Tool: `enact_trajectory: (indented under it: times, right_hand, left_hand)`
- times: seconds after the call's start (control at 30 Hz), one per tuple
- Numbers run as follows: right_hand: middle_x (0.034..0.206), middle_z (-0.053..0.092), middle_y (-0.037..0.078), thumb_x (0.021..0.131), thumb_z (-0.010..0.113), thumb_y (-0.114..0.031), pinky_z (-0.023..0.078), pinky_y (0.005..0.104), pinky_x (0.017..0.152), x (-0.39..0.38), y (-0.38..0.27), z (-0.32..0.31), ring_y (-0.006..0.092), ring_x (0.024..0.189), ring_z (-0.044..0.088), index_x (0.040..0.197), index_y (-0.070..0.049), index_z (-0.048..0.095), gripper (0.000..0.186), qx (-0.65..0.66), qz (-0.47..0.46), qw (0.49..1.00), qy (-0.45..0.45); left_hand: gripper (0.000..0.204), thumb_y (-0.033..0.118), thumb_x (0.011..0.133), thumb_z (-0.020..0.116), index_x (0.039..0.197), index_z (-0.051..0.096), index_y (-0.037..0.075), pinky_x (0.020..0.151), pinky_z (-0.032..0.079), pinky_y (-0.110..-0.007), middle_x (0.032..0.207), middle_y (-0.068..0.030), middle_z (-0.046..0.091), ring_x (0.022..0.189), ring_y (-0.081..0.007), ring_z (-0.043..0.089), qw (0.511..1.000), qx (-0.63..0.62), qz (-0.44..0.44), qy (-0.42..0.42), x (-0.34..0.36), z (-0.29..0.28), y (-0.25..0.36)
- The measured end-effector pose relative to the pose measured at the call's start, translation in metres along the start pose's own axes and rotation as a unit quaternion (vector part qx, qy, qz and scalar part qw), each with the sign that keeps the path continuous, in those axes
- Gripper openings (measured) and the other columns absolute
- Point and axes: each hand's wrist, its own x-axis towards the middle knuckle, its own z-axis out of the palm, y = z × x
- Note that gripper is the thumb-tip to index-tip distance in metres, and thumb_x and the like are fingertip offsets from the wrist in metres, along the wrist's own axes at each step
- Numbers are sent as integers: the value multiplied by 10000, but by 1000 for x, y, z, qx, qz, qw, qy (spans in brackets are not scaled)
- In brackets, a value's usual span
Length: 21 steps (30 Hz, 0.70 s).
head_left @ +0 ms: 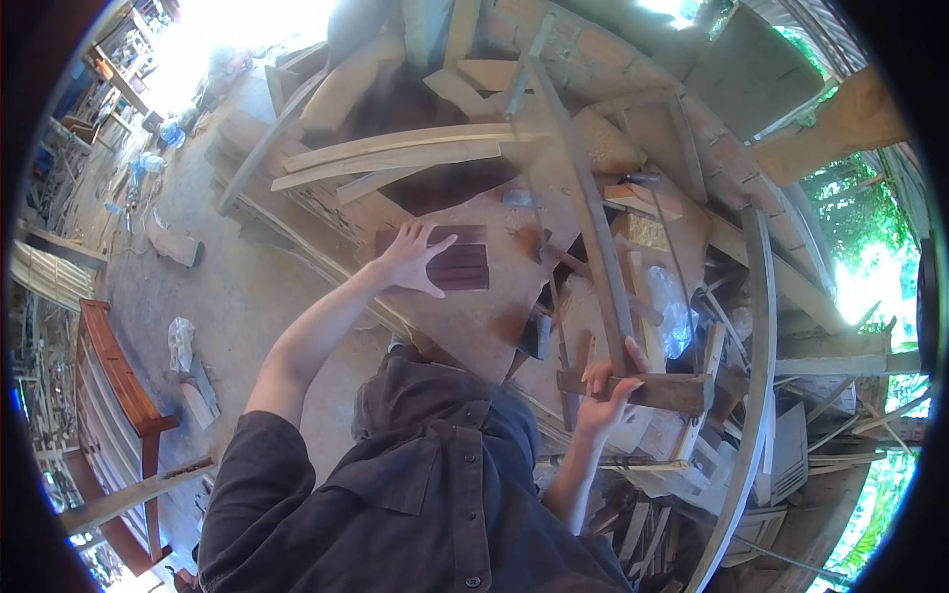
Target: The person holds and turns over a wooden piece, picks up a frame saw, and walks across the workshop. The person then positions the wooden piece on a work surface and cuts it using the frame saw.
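Observation:
My left hand (410,259) is spread flat, thumb and fingers apart, over the left part of a small dark brown grooved wooden piece (461,267). Whether the palm presses on it I cannot tell. That piece lies on a dusty wooden work surface (425,316). On the right, my right hand (605,395) is closed round the near end of a large wooden frame saw (583,188), where its long middle beam meets the end crossbar. The saw slants away from me across the surface, with thin lines running along both sides of the beam.
Long pale boards (395,153) lie beyond the work surface, before a brick wall (593,49). A clear plastic bag (670,311) and scrap wood crowd the right side. A reddish-brown slatted furniture piece (124,366) stands on the concrete floor (237,306) at left.

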Motion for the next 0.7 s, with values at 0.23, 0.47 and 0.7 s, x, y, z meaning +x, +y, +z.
enact_trajectory:
  times: [0.23,0.47,0.7]
  right_hand:
    - [632,439,1,1034,545,-551,404,269,522,-9,25,-15,97,535,423,1348,3,542,637,57,35,998,-6]
    - [619,443,16,1061,496,-532,395,282,521,-12,21,-20,111,518,402,1359,-1,534,610,21,39,999,-24]
    - [611,431,11,1059,477,-560,376,272,513,-14,5,-19,103,519,392,1357,4,532,640,17,40,999,-17]
  left_hand:
    - [1270,756,576,820,1612,354,187,1178,218,-663,1551,-341,265,1434,-554,262,989,-60,-137,12,-10,7,24]
    - [1114,595,715,803,1594,343,90,1215,158,-657,1609,-346,190,1499,-543,161,987,-28,-100,121,-24,40,44]
    - [740,145,907,630,1574,333,22,1262,191,-578,1652,-266,220,1549,-451,177,969,35,-120,211,-32,81,81]
